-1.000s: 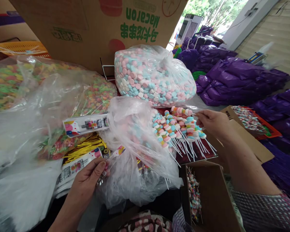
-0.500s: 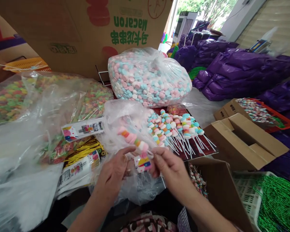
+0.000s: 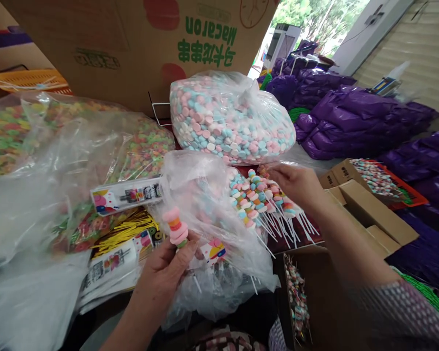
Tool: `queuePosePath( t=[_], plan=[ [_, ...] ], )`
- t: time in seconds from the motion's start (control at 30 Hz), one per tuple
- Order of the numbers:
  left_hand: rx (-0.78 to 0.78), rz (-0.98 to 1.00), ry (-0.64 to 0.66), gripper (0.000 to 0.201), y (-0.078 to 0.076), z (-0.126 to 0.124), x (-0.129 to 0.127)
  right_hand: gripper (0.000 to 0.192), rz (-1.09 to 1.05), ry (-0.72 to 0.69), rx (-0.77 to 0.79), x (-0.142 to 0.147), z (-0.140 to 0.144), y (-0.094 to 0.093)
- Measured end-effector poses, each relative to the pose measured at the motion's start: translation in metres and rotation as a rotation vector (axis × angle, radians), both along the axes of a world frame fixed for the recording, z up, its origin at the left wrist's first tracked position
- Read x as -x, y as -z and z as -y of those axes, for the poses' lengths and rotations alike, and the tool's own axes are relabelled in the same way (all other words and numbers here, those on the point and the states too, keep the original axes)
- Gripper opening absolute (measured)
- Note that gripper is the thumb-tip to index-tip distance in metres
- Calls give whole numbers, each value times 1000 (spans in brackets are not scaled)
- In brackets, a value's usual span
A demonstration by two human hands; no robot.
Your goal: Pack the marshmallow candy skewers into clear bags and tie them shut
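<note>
My left hand [image 3: 171, 265] grips a marshmallow skewer [image 3: 178, 229] with pink marshmallows and orange and green pieces, standing nearly upright. My right hand [image 3: 296, 183] reaches to the far side of a pile of finished marshmallow skewers [image 3: 254, 195]. Its fingers are drawn together at a small heap of reddish-orange candy [image 3: 264, 170]; what lies between them is hidden. Beside my left hand a crumpled clear plastic bag [image 3: 193, 165] holds pale marshmallows. A small printed wrapper [image 3: 215, 250] with a pink, yellow and blue pattern lies just right of my left thumb.
Behind stands a big bag of pastel marshmallows [image 3: 230, 122] before a tall carton [image 3: 131, 53]. Bags of gummy rings [image 3: 146, 151], printed wrappers [image 3: 109, 263] and gold twist ties [image 3: 128, 229] lie left. An open box [image 3: 325, 287] with packed skewers and another carton [image 3: 384, 209] are at right.
My right hand has left the skewer and moved up and right over the pile. My left hand now holds the skewer alone, further left and more upright.
</note>
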State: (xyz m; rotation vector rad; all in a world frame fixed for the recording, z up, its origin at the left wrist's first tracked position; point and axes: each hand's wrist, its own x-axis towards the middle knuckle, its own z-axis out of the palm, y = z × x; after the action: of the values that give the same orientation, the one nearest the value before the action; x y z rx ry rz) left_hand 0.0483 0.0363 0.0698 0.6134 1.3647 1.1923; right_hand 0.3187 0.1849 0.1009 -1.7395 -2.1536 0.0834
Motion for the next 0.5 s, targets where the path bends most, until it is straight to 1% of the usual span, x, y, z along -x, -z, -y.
queuePosePath(
  t=[0.07,0.13,0.23,0.27,0.33,0.43,0.5],
  plan=[
    [-8,-32,58,27,4,-1,1,37,424,91,158,-12,-40,6],
    [-18,-69,106,27,7,-1,2,30,535,63,252,-16,-70,15],
    [-15,-102,142,28,11,-2,3,19,611,-28,376,-15,-96,31],
    [-11,-104,147,29,12,-2,3,18,634,-52,414,-15,-102,36],
    [-4,-107,148,30,13,-2,3,23,670,-86,473,-16,-111,44],
    [-10,-108,145,31,16,-3,3,26,697,-140,499,-22,-121,54],
    [-10,-103,150,30,17,-3,4,26,688,-210,464,-27,-125,58]
  ],
)
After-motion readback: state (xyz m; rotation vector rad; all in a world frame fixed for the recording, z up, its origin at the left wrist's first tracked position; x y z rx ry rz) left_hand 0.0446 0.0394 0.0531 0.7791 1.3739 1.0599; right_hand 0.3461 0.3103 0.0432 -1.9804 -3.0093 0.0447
